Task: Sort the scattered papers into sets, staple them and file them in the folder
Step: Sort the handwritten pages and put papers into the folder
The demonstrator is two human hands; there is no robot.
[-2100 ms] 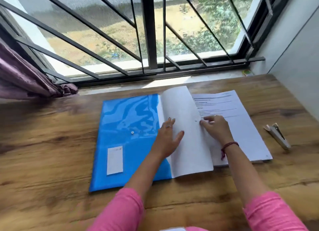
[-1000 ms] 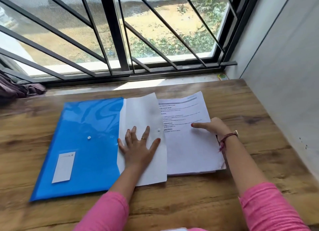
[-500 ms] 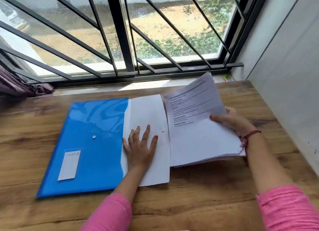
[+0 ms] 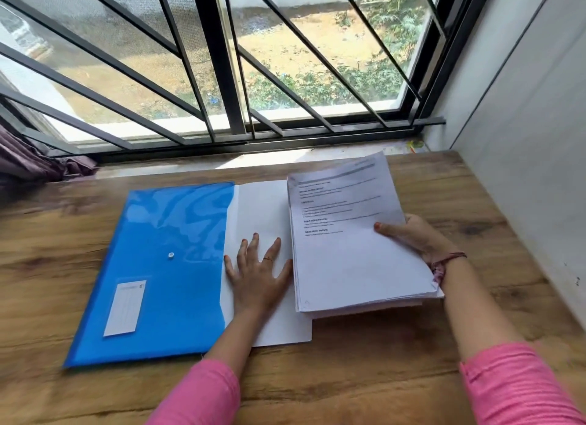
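Papers point(image 4: 355, 250) are lifting at their right edge in the gripping right hand point(image 4: 412, 237); the left hand point(image 4: 257, 278) is lying flat on the sheet point(image 4: 266, 209), probably overlapping the folder point(image 4: 165, 234).

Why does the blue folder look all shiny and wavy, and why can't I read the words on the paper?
In the head view, daylight from the window bounces off the glossy blue folder, making pale wavy glare patches; the printed lines on the paper stack in the right hand are small and blurred, so unreadable; the wide lens also bends the window bars.

Wooden table point(image 4: 380, 377), barred window point(image 4: 222, 75), curtain point(image 4: 28, 164)
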